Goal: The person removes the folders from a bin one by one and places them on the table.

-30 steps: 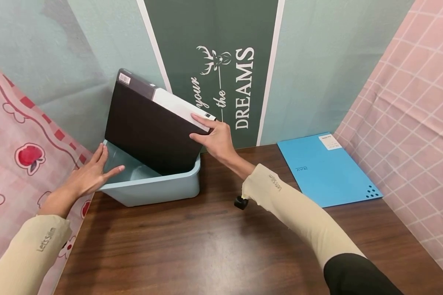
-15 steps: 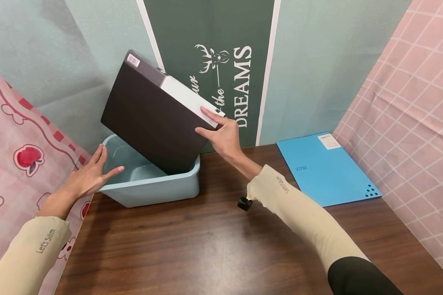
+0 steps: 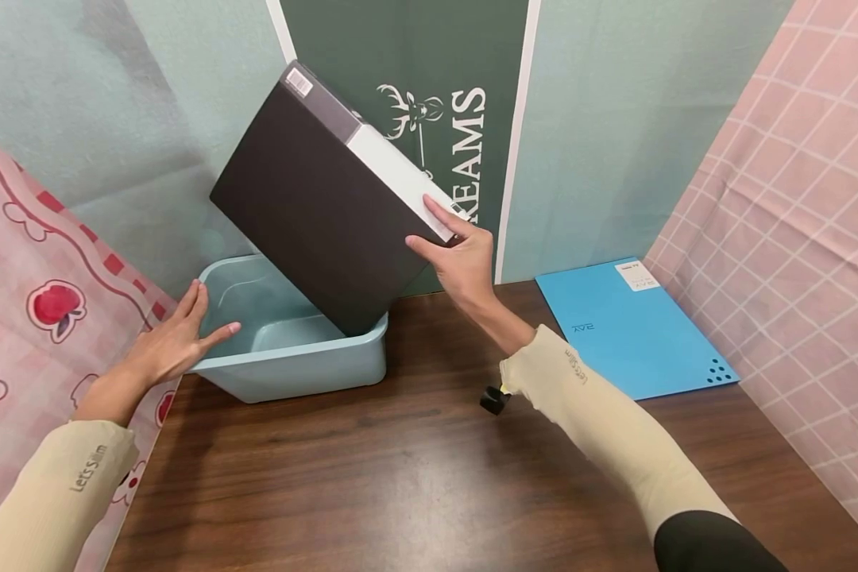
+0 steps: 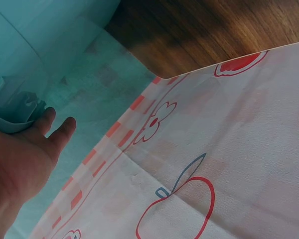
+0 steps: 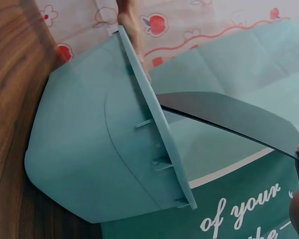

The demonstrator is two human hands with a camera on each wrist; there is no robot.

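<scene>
A black file folder with a grey and white spine is tilted over the light blue plastic bin. Its lowest corner dips behind the bin's front rim near the right end. My right hand pinches the spine's lower right end, thumb on the cover. In the right wrist view, the folder appears as a dark sheet-like shape beyond the rim of the bin. My left hand rests on the bin's left end, fingers straight and thumb spread. The left wrist view shows the left hand against the rim.
A flat blue folder with a white label lies on the wooden table at the right. Printed cloth hangs behind, a pink checked cloth at the right, a fruit-patterned cloth at the left.
My right hand has lifted the black file folder up and to the right, so more of it shows above the bin. The left hand and the bin have stayed in place.
</scene>
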